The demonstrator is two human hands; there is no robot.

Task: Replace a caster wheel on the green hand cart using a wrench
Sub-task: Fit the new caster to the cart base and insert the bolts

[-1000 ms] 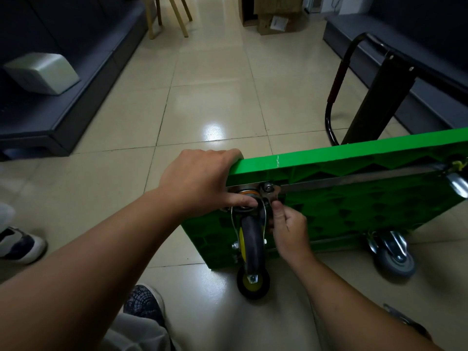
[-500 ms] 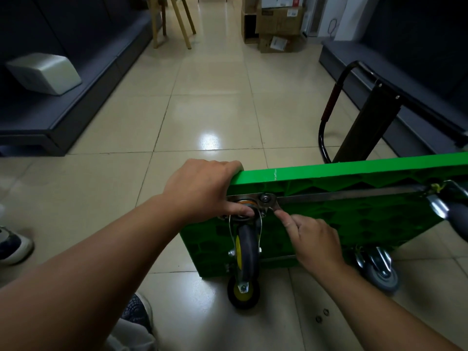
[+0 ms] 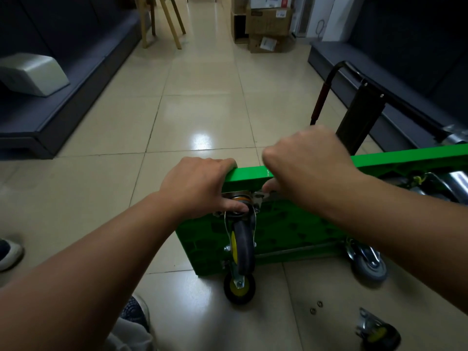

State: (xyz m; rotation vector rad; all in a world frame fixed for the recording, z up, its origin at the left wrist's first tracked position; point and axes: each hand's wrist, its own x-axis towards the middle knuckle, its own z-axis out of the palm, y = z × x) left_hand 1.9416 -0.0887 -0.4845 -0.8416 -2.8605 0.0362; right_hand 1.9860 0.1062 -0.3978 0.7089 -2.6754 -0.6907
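Note:
The green hand cart point(image 3: 291, 224) stands on its side on the tiled floor, underside toward me. At its upper left corner a black caster wheel with a yellow hub point(image 3: 243, 247) hangs from a metal mounting plate point(image 3: 258, 198). My left hand point(image 3: 197, 186) grips that corner, fingers over the top edge and thumb pressed on the plate. My right hand point(image 3: 304, 163) is curled over the top edge just to the right, its thumb beside the plate's corner bolt. No wrench is in view.
A second yellow-hub wheel point(image 3: 239, 287) rests on the floor below the corner, and a grey caster point(image 3: 369, 264) sits further right. A loose caster point(image 3: 377, 333) and two small washers point(image 3: 316, 307) lie at the bottom right. The black folded handle point(image 3: 326, 89) sticks out behind the cart.
My right hand has left the bolt on the underside, risen, and hooked over the cart's top edge. My left hand has kept its hold on the corner.

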